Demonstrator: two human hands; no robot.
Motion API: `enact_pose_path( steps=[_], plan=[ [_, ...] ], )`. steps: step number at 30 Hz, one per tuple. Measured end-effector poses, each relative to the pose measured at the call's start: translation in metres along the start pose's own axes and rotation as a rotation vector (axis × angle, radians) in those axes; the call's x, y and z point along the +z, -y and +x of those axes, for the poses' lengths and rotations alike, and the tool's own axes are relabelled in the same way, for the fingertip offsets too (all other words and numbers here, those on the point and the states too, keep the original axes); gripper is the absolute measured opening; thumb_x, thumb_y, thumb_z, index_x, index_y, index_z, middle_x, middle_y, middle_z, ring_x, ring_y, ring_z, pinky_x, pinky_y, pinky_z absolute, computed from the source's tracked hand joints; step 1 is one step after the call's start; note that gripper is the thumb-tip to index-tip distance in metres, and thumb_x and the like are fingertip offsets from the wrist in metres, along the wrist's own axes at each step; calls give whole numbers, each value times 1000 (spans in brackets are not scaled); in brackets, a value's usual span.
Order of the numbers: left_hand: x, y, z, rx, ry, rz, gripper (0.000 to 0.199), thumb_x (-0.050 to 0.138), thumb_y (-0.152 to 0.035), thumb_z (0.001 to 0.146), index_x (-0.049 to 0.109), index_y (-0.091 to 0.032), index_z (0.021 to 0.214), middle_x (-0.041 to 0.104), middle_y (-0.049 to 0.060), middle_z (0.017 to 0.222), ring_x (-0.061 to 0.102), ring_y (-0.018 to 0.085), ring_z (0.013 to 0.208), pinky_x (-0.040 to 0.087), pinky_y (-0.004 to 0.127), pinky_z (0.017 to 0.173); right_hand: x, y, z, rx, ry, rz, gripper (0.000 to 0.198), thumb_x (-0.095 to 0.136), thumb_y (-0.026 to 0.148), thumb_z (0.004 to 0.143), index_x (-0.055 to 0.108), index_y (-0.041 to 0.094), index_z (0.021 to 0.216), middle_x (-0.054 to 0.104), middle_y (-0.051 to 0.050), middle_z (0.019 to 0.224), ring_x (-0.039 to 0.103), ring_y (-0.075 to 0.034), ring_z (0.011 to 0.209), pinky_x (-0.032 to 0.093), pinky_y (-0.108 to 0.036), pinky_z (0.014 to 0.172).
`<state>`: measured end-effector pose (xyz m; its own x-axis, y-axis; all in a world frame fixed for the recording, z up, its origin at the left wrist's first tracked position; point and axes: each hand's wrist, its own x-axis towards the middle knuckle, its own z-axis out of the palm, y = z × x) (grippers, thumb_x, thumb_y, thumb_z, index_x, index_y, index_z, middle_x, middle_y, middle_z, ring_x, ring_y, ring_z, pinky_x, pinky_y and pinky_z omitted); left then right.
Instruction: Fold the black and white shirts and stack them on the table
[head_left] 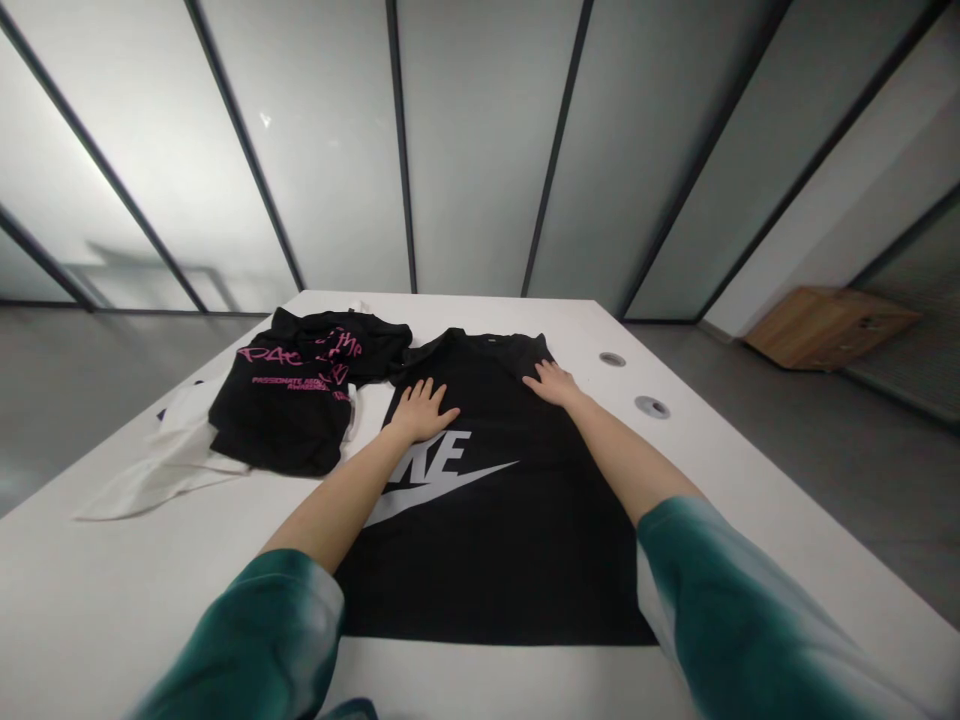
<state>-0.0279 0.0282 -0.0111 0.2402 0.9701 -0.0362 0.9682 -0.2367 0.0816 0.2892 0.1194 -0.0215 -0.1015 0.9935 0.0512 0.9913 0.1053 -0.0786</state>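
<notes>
Left hand (421, 412) is laid palm-down on black shirt (495, 570), fingers spread wide, just above the pale logo; nothing is gripped. Right hand (551, 383) is also laid flat and open, fingers less spread, on the same shirt by its right sleeve; no fabric is seen grasped. Shirt is spread out mid-table, collar pointed at the far edge of the white table (757, 570), hem turned to the near edge. Both upper arms are covered by teal-and-white sleeves (247, 630). Toward the far left corner, printed shirt (281, 430) with pink lettering is piled on white cloth (169, 460), which is trailed toward the left edge. Along the right edge, two round inserts (612, 359) are set. Beyond the right edge, wooden box (825, 328) is placed on the floor.
</notes>
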Motion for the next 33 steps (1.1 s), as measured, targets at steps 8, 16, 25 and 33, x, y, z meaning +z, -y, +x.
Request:
enact_pose_path(
  steps=[8,16,25,33],
  plan=[
    [-1,0,0,6,8,5,83,23,-69,96,28,-17,160,20,15,166,17,32,154,16,50,122,-5,10,-14,-252,-97,-5,56,45,50,99,58,16,142,44,-13,155,39,-30,144,30,-43,118],
    [-1,1,1,6,2,-7,83,25,-69,96,30,-16,159,21,16,166,17,33,154,16,51,122,-12,26,-8,-215,-142,106,54,38,47,102,58,14,139,55,-14,146,48,-26,137,35,-39,115],
    [2,2,1,5,-15,-7,83,24,-71,94,30,-20,159,23,13,166,20,33,153,18,50,122,-3,31,-6,24,81,46,77,30,68,97,38,19,156,27,-18,163,25,-40,149,23,-61,116],
    [1,1,0,-5,2,-7,82,24,-70,95,29,-18,159,20,15,166,19,33,153,17,50,122,-9,29,-7,-49,19,43,64,38,59,99,51,19,147,40,-14,158,34,-34,146,26,-53,117]
  ],
)
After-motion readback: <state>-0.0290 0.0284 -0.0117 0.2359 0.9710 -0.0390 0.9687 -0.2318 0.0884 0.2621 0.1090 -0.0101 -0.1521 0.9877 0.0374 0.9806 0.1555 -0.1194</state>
